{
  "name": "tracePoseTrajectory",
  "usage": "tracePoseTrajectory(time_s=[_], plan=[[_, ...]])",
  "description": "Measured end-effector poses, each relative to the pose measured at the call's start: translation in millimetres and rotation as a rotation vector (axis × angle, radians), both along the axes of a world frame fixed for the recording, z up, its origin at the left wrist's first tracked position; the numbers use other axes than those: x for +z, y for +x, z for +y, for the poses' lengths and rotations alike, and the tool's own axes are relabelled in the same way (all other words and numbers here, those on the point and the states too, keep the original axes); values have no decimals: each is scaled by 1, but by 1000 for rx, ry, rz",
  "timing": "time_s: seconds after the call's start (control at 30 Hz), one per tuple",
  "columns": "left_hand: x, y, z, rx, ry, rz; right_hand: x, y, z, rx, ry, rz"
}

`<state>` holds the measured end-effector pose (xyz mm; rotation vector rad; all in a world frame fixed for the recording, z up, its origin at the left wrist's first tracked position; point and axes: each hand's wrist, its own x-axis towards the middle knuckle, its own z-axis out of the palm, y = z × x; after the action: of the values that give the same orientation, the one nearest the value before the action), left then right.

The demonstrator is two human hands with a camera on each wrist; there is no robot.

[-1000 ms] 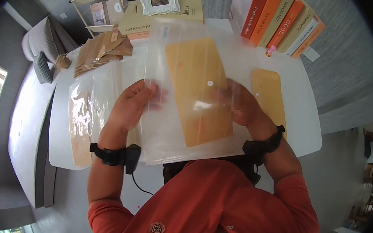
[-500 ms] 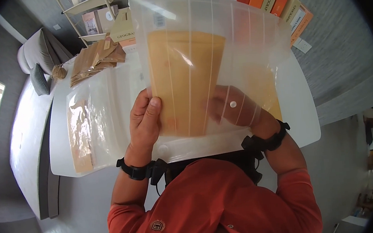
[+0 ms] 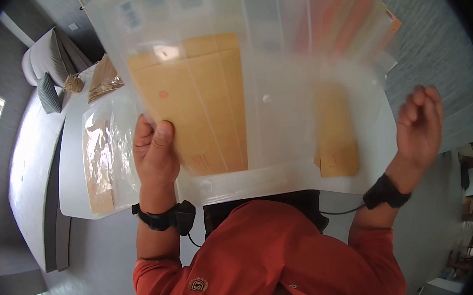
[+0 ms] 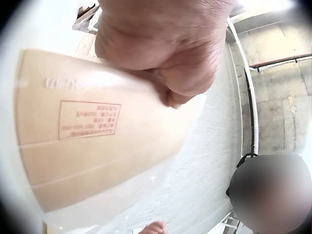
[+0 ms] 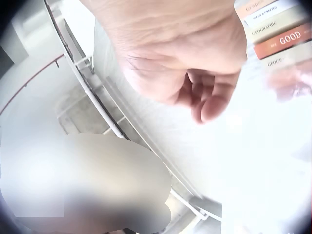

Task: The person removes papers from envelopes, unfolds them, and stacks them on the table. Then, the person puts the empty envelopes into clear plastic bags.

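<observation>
My left hand (image 3: 157,155) pinches the left edge of a large translucent plastic sleeve (image 3: 280,132), thumb on the near face. A tan envelope (image 3: 204,105) shows inside or behind the plastic; I cannot tell which. The left wrist view shows the envelope (image 4: 97,156) with red print beside my left hand (image 4: 165,44). Off to the right, my right hand (image 3: 420,130) is raised apart from the sleeve, fingers loosely bent around nothing. Those bent fingers also show on my right hand (image 5: 180,58) in the right wrist view.
A smaller tan envelope (image 3: 337,160) lies on the white table (image 3: 376,151) at the right. Clear plastic packaging (image 3: 117,153) and brown paper pieces (image 3: 105,83) are at the left, near a twine ball (image 3: 74,83). Books (image 5: 282,44) stand at the back right.
The sleeve and envelope have moved left and spread out wider. My right hand has come out from behind the plastic and swung far right. My left hand has shifted left, still gripping the edge.
</observation>
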<state>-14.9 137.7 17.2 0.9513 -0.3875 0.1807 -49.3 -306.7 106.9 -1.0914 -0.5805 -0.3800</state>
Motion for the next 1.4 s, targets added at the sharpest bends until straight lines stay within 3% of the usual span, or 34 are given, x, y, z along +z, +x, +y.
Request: tracePoseTrajectory(time_s=[0.1,0.17,0.23,0.33,0.37,0.5,0.63,0.73,0.87,0.93,1.07,1.1,1.13,1.17,1.2,1.27,1.33,1.4], plan=[[-1,7,12,-9,-49,-6,-50,2,-21,-302,-20,258],[3,10,6,-15,-90,44,-74,9,33,-200,-57,430],[5,10,-1,-12,-82,93,-65,6,87,-25,122,737],[3,7,-6,-3,-7,180,-74,14,98,138,-305,477],[3,5,-6,2,12,206,-70,20,112,147,-207,491],[-6,-2,10,-4,119,343,-86,29,134,40,-365,561],[3,-23,58,44,285,455,-88,21,144,166,-508,594],[29,-38,131,314,409,407,-86,18,125,54,-473,530],[52,-43,234,386,512,408,-84,11,71,-191,-529,521],[53,-37,254,463,550,496,-94,10,38,-325,-593,519],[19,-11,310,605,1271,714,-112,4,-10,-785,-955,480],[-1,-3,333,786,1803,597,-124,1,-29,-802,-991,475],[-20,0,358,866,1811,412,-132,-4,-41,-839,-1059,512],[6,7,317,829,1826,309,-139,-4,-46,-872,-1121,549],[46,9,240,744,1709,439,-145,-6,-52,-861,-1190,602],[85,3,124,370,1566,117,-150,-9,-49,-860,-1247,710],[106,2,23,-52,1490,-120,-142,-5,-41,-820,-1234,822],[89,21,-45,-322,1517,-466,-131,-1,-38,-695,-1228,941]])
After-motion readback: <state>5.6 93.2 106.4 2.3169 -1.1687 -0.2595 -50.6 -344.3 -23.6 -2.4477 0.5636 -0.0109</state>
